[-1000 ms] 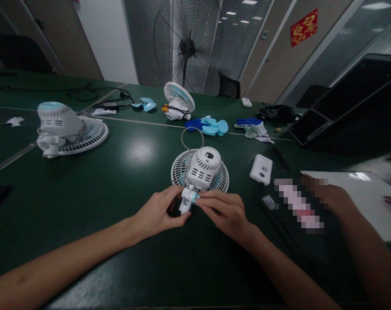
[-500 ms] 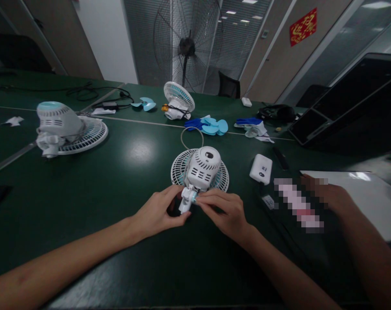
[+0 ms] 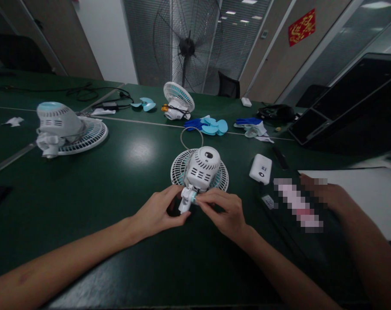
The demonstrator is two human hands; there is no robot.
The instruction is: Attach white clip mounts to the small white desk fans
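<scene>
A small white fan [image 3: 202, 168] lies face down on the dark green table [image 3: 95, 189], its round grille flat on the surface and its motor housing up. Its white mount bracket [image 3: 186, 201] sticks out toward me. My left hand [image 3: 158, 212] pinches the bracket from the left. My right hand [image 3: 223, 211] grips it from the right, fingertips on a pale blue part at the joint. Both hands rest close together just in front of the fan.
A second fan [image 3: 64, 128] lies at the left, a third [image 3: 177, 100] farther back. Blue blades [image 3: 213, 126] and blue gloves [image 3: 248, 122] lie behind. A white power bank [image 3: 261, 168] sits right of the fan. Another person's arm [image 3: 353, 224] rests at the right, by white paper [image 3: 370, 193].
My hands have barely shifted on the bracket. The white paper at the right has moved a little.
</scene>
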